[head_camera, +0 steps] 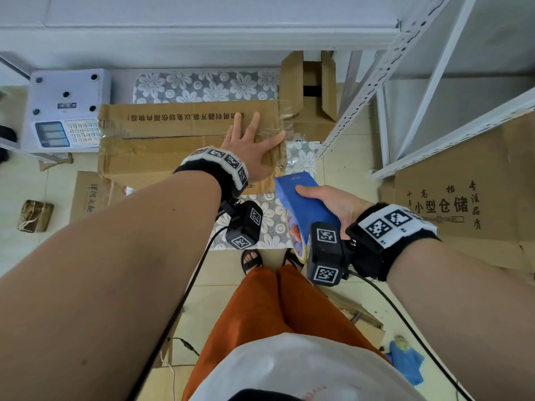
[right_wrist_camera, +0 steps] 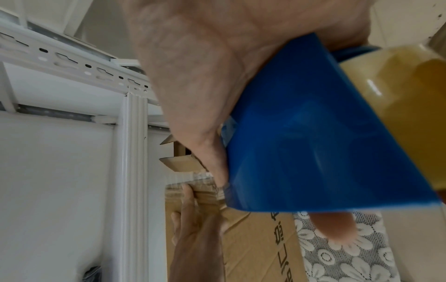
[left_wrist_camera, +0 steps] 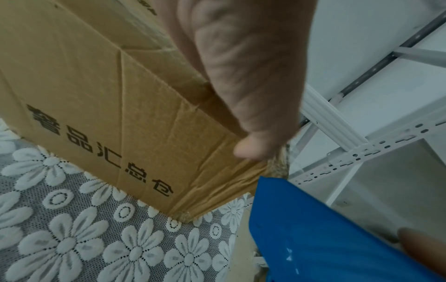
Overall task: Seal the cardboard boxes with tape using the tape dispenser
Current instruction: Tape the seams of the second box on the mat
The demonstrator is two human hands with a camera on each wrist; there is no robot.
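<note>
Tape dispenser (head_camera: 304, 204), blue, with a roll of yellowish tape (right_wrist_camera: 407, 106) on it, is the nearest thing to the person. The right hand (head_camera: 335, 208) grips it, thumb on top and the other fingers curled under, and holds it in the air just beside the near right corner of the cardboard box (head_camera: 185, 146), not touching the box.

This box is the landmark for the rest. It stands on a mat with white flowers (head_camera: 269, 218), and its two top flaps are closed. The left hand (head_camera: 249, 151) lies flat on the right end of the top, fingers spread, the thumb reaching to the right edge. From the left wrist view, the thumb (left_wrist_camera: 255, 147) presses just at the top edge, where clear tape folds down over the end of the box. Shiny clear tape (head_camera: 162, 132) runs along the middle seam, from the left end to the right end.

I judge that the top seam of this box is taped already, and the hand is smoothing the end of the strip. Whether the tape is cut free from the dispenser I cannot tell.

Behind the right end of the box, a second cardboard box (head_camera: 311, 91) stands with its flaps open, so I think this one is left to seal. To the left of the first box is a weighing scale (head_camera: 66, 111), and to its right a white metal shelf (head_camera: 405, 82).
</note>
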